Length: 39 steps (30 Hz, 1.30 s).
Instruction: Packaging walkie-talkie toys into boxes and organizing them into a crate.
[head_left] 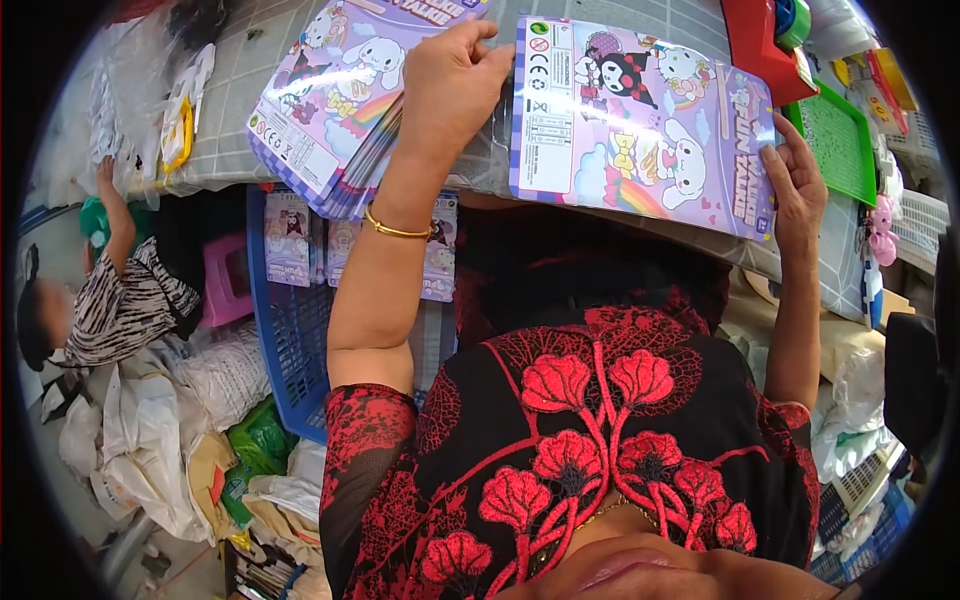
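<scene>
A purple printed backing card [640, 130] with cartoon characters lies sideways before me at the table's edge. My right hand [795, 180] grips its right end, thumb on the printed face and fingers at the edge. My left hand [455, 85] is closed with curled fingers beside the card's left edge; whether anything is pinched in it is hidden. Under and beside my left wrist is a thick, fanned stack of similar cards [335, 95], tilted at the table's front.
A grey checked cloth covers the table [640, 15]. To the right stand a red tape dispenser [760, 50] and a green tray [835, 140]. Below the table, a blue basket [285, 330] holds more cards. A person [120, 300] works at far left, near a pink stool [228, 280].
</scene>
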Each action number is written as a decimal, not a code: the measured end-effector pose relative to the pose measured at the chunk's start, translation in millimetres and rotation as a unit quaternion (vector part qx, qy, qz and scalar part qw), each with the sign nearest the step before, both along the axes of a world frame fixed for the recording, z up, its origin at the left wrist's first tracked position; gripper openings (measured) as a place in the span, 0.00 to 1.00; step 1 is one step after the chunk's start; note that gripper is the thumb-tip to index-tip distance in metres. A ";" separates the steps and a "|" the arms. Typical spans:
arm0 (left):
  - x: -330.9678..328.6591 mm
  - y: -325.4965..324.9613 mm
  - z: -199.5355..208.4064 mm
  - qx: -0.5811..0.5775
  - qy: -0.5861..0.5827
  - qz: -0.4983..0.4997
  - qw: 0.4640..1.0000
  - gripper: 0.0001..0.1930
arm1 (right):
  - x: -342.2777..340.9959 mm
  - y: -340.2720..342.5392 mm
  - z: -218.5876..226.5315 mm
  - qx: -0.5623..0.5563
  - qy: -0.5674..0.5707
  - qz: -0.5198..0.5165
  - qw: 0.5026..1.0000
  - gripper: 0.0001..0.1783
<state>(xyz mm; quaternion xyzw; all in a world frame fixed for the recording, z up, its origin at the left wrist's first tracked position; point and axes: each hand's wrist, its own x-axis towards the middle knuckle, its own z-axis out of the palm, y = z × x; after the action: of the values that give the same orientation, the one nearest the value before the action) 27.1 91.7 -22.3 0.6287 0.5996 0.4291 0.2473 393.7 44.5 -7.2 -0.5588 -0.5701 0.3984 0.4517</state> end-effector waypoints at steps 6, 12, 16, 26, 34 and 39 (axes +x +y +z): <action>7.9 -7.1 -3.2 0.027 -0.037 0.020 0.999 0.11 | -0.9 1.6 -3.3 0.002 0.015 0.007 1.000 0.25; 25.0 -15.0 -9.7 0.052 -0.180 0.058 0.981 0.11 | -2.0 2.0 -5.7 0.015 0.022 -0.017 1.000 0.25; 29.7 -17.4 -14.7 0.078 -0.190 0.078 0.976 0.08 | -7.4 5.0 -6.6 0.028 0.033 -0.025 0.999 0.25; 27.9 -19.1 -17.4 0.089 -0.145 0.100 0.980 0.08 | -19.3 14.3 16.7 0.071 -0.363 -0.024 0.929 0.21; 30.7 -20.3 -14.3 0.082 -0.210 0.113 0.968 0.09 | -114.9 46.3 44.2 0.254 -0.210 0.283 0.901 0.10; 34.8 -21.1 -16.2 0.050 -0.256 0.109 0.959 0.09 | -168.7 83.9 46.2 0.284 -0.291 0.462 0.788 0.13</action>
<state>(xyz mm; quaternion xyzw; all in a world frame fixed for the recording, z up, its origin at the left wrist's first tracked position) 61.9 70.7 -38.6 0.4398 0.5592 0.6294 0.3126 225.0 128.4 39.0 -0.1647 -0.9522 0.1978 0.1644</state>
